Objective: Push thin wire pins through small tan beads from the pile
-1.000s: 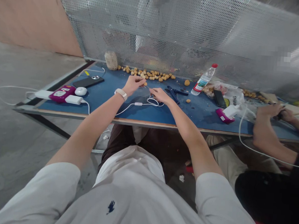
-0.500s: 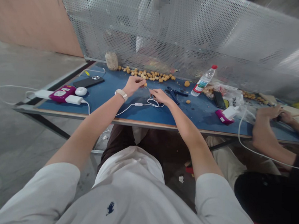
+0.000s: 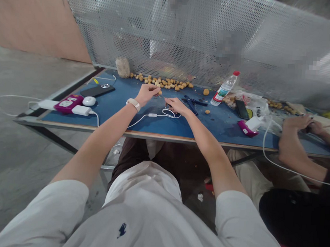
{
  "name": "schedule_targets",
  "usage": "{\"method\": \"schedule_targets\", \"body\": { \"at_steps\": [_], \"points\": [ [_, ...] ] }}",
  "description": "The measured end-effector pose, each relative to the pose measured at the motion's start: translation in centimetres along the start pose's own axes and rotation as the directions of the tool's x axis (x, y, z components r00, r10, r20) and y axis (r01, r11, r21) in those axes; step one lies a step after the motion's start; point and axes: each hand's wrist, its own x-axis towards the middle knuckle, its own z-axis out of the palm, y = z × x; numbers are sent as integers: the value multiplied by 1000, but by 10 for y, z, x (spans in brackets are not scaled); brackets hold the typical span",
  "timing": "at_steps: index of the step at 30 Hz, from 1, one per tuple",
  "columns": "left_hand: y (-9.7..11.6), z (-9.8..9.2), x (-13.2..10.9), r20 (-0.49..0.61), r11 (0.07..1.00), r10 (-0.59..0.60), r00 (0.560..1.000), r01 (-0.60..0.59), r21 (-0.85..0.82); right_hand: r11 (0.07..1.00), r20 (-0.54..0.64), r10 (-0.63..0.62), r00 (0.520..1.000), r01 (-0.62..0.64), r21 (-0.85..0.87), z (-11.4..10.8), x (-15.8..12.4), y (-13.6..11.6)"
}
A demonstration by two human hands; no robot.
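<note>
Over the blue tabletop (image 3: 164, 129), my left hand (image 3: 147, 94) pinches a small yellow-brown, nut-like ball (image 3: 159, 93) at its fingertips; a pale band circles that wrist. My right hand (image 3: 176, 105) is closed around a slim tool with a thin metal tip (image 3: 162, 97), which points at the ball. Whether the tip touches it is too small to tell. Most of the tool is hidden by the right hand. A white cable (image 3: 152, 115) with an inline switch loops beneath that hand. Blue-handled pliers (image 3: 193, 102) lie just right of it.
Many similar balls (image 3: 167, 82) lie along the perforated metal screen (image 3: 187, 39). To the left are a phone (image 3: 98, 91) and a purple power socket (image 3: 68, 104). A water bottle (image 3: 224, 89) and a second purple socket (image 3: 247, 128) stand right, beside a co-worker's hands (image 3: 299, 123).
My left fingertips and the ball have shifted very slightly. Otherwise both hands keep their hold and place.
</note>
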Motion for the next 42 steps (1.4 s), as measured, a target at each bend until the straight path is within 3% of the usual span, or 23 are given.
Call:
{"method": "schedule_targets", "body": {
  "at_steps": [18,26,42],
  "points": [
    [-9,-2,5,-2,1000,-3,1000,3,-4,999,0,24,1000,-24,40,-1,1,2],
    [-6,-1,3,17,1000,0,1000,-1,24,993,-16,57,998,-55,100,0,-6,-9],
    [0,0,0,14,1000,-6,1000,5,22,986,-20,75,997,-71,150,0,-3,-5]
  ]
}}
